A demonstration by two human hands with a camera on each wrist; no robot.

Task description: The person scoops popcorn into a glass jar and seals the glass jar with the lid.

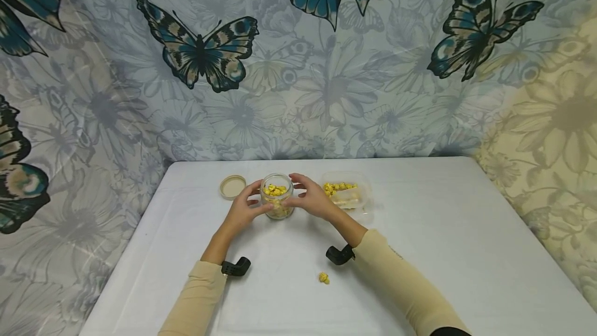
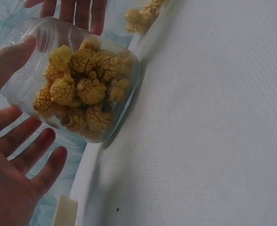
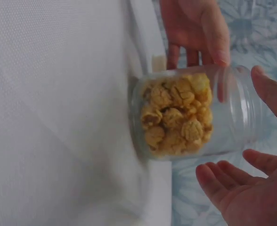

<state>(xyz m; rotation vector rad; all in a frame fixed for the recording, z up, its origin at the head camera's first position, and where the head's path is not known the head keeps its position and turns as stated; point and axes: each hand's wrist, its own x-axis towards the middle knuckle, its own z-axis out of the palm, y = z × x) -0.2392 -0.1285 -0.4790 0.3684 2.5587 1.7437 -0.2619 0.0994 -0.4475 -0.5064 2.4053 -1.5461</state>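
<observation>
Small clear jar (image 1: pixel 277 203), lid off, about half full of knobbly yellow snacks, sits mid-table. Left hand (image 1: pixel 242 210) at its 9 o'clock, right hand (image 1: pixel 311 198) at 3, fingers spread loosely; thumbs seem to just touch the glass.

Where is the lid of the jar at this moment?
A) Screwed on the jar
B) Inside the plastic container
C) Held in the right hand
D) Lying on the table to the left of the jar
D: in the head view the lid lies flat on the table, left of the open jar, with neither hand touching it.
</observation>
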